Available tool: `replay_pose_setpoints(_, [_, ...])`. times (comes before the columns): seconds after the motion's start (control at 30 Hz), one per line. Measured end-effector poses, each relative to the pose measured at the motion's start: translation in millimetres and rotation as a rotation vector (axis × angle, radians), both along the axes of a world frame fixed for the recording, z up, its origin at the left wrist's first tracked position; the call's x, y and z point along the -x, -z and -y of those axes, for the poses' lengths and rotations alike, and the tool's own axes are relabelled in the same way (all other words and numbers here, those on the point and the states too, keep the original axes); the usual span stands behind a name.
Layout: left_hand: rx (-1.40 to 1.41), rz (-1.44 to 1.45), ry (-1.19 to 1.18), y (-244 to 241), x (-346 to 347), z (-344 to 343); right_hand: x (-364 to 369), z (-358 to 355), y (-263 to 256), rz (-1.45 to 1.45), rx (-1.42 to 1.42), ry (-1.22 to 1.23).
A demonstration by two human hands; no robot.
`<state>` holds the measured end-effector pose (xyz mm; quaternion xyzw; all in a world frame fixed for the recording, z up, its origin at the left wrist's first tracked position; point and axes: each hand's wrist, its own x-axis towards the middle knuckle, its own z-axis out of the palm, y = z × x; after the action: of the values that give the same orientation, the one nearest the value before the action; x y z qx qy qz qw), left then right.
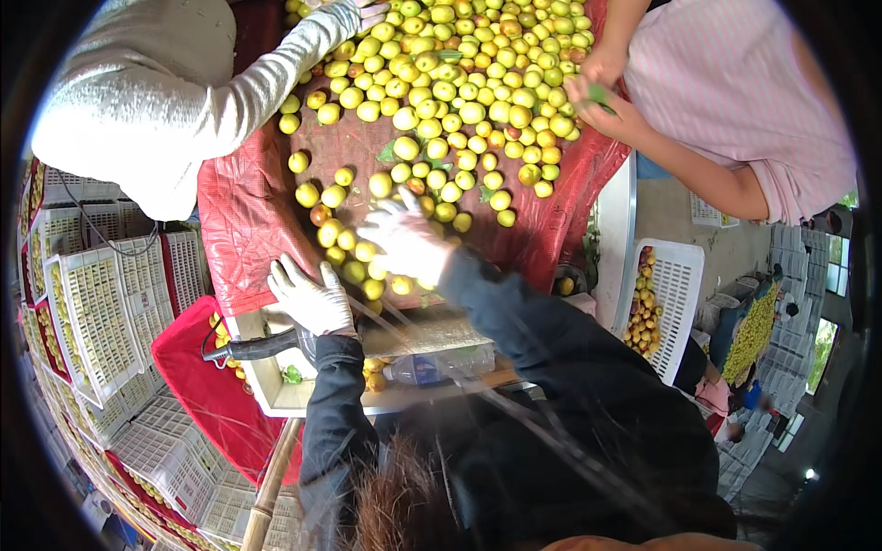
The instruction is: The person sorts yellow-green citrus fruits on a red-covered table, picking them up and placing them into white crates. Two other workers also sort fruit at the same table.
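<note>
Green and yellowish fruits, some with brown patches (pixel 472 112), lie spread over a table lined with red woven plastic sheet (pixel 241 227). My right hand (pixel 403 237), in a pale glove, reaches over the near fruits with fingers spread; glare hides whether its fingertips touch any. My left hand (pixel 313 296), in a whitish glove, rests at the sheet's near left edge, fingers apart and holding nothing that I can see. Under its wrist is a dark handle (pixel 258 346) of a tool partly hidden by my sleeve. A few green leaves (pixel 387 152) lie among the fruits.
A co-worker's gloved hand (pixel 355 14) touches fruits at the far left. Another person's hands (pixel 606 110) hold a leaf at the right. White crates (pixel 96 324) are stacked left; one crate (pixel 679 303) with reddish fruits stands right. A plastic bottle (pixel 441 365) lies below the table's near edge.
</note>
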<state>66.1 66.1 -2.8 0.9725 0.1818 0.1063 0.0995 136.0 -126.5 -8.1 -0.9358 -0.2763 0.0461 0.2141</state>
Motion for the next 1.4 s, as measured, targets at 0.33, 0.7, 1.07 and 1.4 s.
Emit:
replay_pose_setpoints(0.33, [0.013,0.023,-0.004,11.4,2.5,-1.3,-121.0,228.0,-4.3,0.208,0.287,0.505])
replay_pose_setpoints(0.7, [-0.026,0.005,-0.037,15.9,5.5,-7.9,-82.2,192.2,-14.3,-0.415,0.305,0.55])
replay_pose_setpoints(1.07, [-0.044,-0.017,-0.023,8.0,1.6,3.1,-88.2,183.6,18.4,-0.233,0.155,0.467])
replay_pose_setpoints(1.4, [-0.062,-0.065,-0.064,0.9,6.5,-6.7,71.5,150.4,4.9,-0.274,0.018,0.415])
